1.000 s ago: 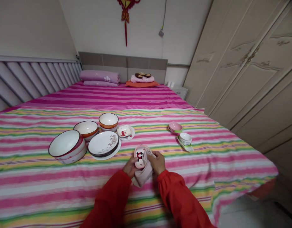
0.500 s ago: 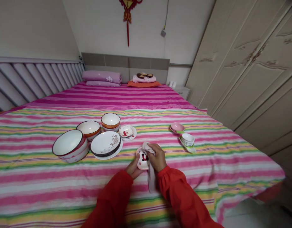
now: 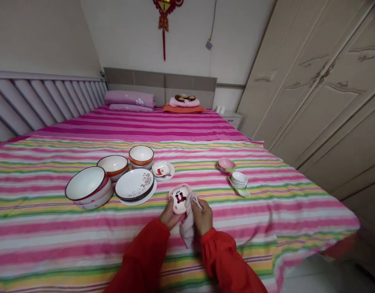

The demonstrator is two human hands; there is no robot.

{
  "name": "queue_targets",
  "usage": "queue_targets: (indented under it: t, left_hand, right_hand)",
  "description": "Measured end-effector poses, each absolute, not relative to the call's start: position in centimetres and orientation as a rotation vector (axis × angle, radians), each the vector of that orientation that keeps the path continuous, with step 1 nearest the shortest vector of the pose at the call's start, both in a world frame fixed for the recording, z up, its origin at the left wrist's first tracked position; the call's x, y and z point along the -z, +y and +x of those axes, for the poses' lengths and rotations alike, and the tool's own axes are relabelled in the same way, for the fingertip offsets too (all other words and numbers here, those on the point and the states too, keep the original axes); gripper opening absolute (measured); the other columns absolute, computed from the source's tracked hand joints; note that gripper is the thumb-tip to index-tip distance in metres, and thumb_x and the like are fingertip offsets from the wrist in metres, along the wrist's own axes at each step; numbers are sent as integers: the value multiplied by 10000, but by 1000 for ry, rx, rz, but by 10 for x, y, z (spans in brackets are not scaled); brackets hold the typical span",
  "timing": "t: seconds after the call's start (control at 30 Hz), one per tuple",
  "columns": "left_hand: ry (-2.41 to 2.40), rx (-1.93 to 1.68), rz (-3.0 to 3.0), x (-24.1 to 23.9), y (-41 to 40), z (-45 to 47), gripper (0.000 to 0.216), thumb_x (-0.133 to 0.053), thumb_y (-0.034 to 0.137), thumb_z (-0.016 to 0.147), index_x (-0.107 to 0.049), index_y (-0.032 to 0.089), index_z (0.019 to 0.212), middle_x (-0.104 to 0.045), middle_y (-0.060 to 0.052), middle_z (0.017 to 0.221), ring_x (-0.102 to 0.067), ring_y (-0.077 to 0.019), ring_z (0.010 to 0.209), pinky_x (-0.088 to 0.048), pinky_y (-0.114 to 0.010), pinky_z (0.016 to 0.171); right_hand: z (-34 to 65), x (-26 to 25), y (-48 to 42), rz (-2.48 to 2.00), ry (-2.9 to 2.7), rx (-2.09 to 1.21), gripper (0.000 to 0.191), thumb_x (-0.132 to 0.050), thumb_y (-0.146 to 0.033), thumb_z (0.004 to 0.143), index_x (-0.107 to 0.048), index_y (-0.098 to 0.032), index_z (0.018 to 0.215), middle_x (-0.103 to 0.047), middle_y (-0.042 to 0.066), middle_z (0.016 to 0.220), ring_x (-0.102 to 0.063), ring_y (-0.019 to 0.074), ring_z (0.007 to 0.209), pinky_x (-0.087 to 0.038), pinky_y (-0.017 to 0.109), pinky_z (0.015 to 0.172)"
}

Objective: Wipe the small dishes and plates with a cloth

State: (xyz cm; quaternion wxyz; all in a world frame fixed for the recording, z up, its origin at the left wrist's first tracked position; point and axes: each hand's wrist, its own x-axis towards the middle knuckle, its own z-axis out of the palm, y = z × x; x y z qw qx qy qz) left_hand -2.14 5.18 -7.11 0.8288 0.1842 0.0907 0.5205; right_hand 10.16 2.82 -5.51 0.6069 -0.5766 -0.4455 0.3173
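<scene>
Fingers of the left hand (image 3: 171, 214) grip a small dish (image 3: 179, 202) over the striped sheet (image 3: 83, 244); the right hand (image 3: 203, 216) pinches a cloth (image 3: 187, 231) at its edge. Wiping looks under way; whether the stacked plates (image 3: 132, 185) are done cannot be told.

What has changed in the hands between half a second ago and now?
The right hand has drawn the cloth back from the dish's upper part toward its near right edge, uncovering more print. The dish has turned, its red print now the other way up. Nothing was taken or released: the left hand still holds the dish. The plate stack stayed put.
</scene>
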Motion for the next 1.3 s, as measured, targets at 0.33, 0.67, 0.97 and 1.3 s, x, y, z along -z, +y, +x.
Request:
queue_targets:
  t: [0.33,0.67,0.97,1.3]
  left_hand:
    - [181,-1027,402,69,52,-17,625,-393,583,812,-487,157,1260,-586,-120,1226,-430,-245,1240,-238,-428,1080]
    - [283,-1090,391,74,53,-20,541,-458,562,799,-605,133,1095,-633,-120,1131,-443,-240,1223,-268,-398,1067]
    - [147,-1113,480,63,50,-15,573,-548,547,753,-566,142,1157,-619,-107,1151,-435,-237,1217,-274,-386,1053]
    - [309,-1077,432,76,52,-20,502,-571,509,756,-618,97,1039,-666,-135,1040,-507,-249,1150,-349,-373,1014]
  right_hand:
    - [86,23,41,-1274,-1470,-346,209,-502,-124,710,-607,-172,884,-587,49,846,-540,179,811,-437,286,731]
    - [88,23,35,-1230,-2205,-290,239,-508,-27,663,-661,-169,781,-597,58,860,-485,195,852,-392,288,761]
    - [104,1,46,-1328,-2334,190,135,-520,-133,838,-650,-171,846,-611,72,930,-464,211,863,-375,301,736]
    - [94,28,24,-1278,-2169,-306,156,-486,-70,729,-601,-173,750,-577,49,795,-467,192,802,-370,313,781]
